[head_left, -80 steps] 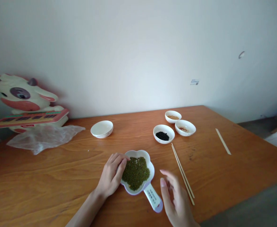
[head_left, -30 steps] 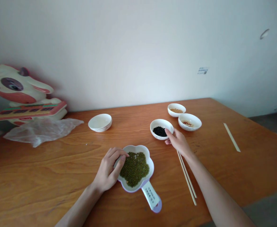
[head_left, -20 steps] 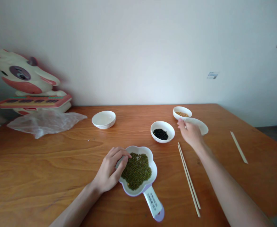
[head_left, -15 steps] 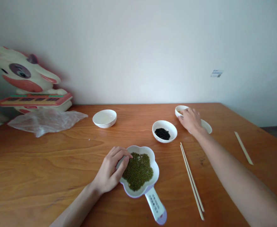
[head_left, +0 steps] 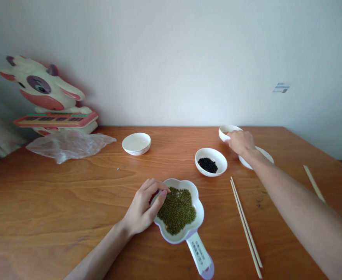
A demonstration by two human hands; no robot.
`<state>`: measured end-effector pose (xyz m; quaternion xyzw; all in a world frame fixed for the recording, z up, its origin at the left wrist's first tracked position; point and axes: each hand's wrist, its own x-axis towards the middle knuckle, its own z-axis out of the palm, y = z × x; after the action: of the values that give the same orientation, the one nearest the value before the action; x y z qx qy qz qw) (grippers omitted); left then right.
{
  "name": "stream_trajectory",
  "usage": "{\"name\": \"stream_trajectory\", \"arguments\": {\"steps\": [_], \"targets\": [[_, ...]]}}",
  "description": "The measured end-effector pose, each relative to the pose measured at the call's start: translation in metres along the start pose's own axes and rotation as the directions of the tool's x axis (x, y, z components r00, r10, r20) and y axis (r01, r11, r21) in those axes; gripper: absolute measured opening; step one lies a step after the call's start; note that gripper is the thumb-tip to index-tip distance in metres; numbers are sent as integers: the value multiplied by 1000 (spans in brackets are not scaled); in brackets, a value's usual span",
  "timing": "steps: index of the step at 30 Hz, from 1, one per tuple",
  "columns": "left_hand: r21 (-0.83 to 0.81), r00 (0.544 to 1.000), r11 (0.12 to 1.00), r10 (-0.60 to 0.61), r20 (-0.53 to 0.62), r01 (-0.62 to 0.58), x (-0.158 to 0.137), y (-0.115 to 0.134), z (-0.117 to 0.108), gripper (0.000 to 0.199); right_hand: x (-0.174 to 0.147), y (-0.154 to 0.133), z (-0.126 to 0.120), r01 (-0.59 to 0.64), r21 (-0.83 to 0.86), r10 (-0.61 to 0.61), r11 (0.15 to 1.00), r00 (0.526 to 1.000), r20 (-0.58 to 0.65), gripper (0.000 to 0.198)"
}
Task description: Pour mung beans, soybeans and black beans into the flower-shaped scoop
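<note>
A flower-shaped white and lilac scoop [head_left: 199,219] full of green mung beans [head_left: 177,212] lies on the table, its labelled handle towards me. My left hand [head_left: 144,206] is closed over the scoop's left rim, thumb and fingertips above the beans. My right hand [head_left: 241,142] reaches to the back and grips the right rim of a white bowl [head_left: 223,136]; some yellowish contents show in it, partly hidden by the fingers. Below that wrist is a white plate [head_left: 266,154], partly covered by the forearm. Nearer stands a white bowl [head_left: 224,165] holding black beans [head_left: 208,165].
Two chopsticks [head_left: 246,229] lie right of the scoop, and a pale flat stick [head_left: 313,182] is farther right. Another white bowl [head_left: 136,143] stands back left. A clear plastic bag [head_left: 68,146] lies before a cow-shaped toy keyboard [head_left: 57,99] against the wall.
The view has turned slightly left, shifting everything rightwards. My right hand has closed on the back bowl's rim, and that bowl has moved a little left, away from the plate. My left hand stays put.
</note>
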<state>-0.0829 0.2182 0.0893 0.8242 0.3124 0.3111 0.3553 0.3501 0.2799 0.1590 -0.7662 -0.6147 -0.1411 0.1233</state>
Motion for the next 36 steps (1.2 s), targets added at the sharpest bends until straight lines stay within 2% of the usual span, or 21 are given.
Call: {"name": "stream_trajectory", "arguments": {"steps": [4, 7, 8, 10, 13, 15, 18, 21, 25, 27, 30, 32, 34, 36], "targets": [[-246, 995, 965, -97, -9, 92, 1, -9, -3, 27, -8, -36, -39, 168, -68, -168, 983, 986, 9, 20], [-516, 990, 852, -132, -50, 88, 5, -20, -7, 36, -26, -76, -66, 311, -61, -312, 949, 950, -9, 19], [-583, 989, 809, -136, -60, 76, 6, -23, -7, 40, -35, -91, -73, 368, -57, -370, 928, 929, -21, 19], [-671, 989, 740, -129, -74, 46, 10, -27, -9, 50, -56, -119, -81, 520, -64, -524, 852, 845, -104, 20], [-778, 989, 625, -143, -37, 61, 12, -27, -11, 63, -87, -156, -82, 668, -69, -667, 741, 718, -199, 18], [-820, 987, 569, -155, -34, 62, 13, -25, -12, 69, -104, -174, -78, 730, -59, -721, 681, 654, -230, 15], [-848, 978, 527, -201, -57, 59, 14, -21, -13, 66, -119, -193, -69, 771, -37, -755, 636, 611, -236, 18], [-855, 961, 512, -266, -71, 78, 15, -18, -14, 55, -125, -203, -63, 788, -14, -768, 616, 596, -233, 20], [-862, 957, 503, -275, -91, 63, 15, -14, -14, 50, -131, -202, -65, 792, 83, -765, 605, 607, -216, 12], [-857, 967, 513, -241, -86, 52, 13, -11, -13, 49, -134, -194, -65, 777, 166, -730, 608, 629, -267, 10], [-829, 973, 556, -215, -78, 57, 11, -7, -13, 48, -139, -177, -57, 679, 334, -551, 654, 730, -404, 38], [-805, 971, 590, -225, -83, 68, 9, -6, -13, 48, -142, -167, -45, 571, 457, -394, 682, 813, -428, 49], [-787, 970, 612, -226, -87, 72, 8, -5, -13, 47, -146, -161, -31, 421, 620, -260, 662, 905, -337, 53], [-776, 973, 627, -214, -86, 70, 7, -5, -14, 47, -151, -159, -21, 254, 786, -220, 564, 963, -153, 49]]}}
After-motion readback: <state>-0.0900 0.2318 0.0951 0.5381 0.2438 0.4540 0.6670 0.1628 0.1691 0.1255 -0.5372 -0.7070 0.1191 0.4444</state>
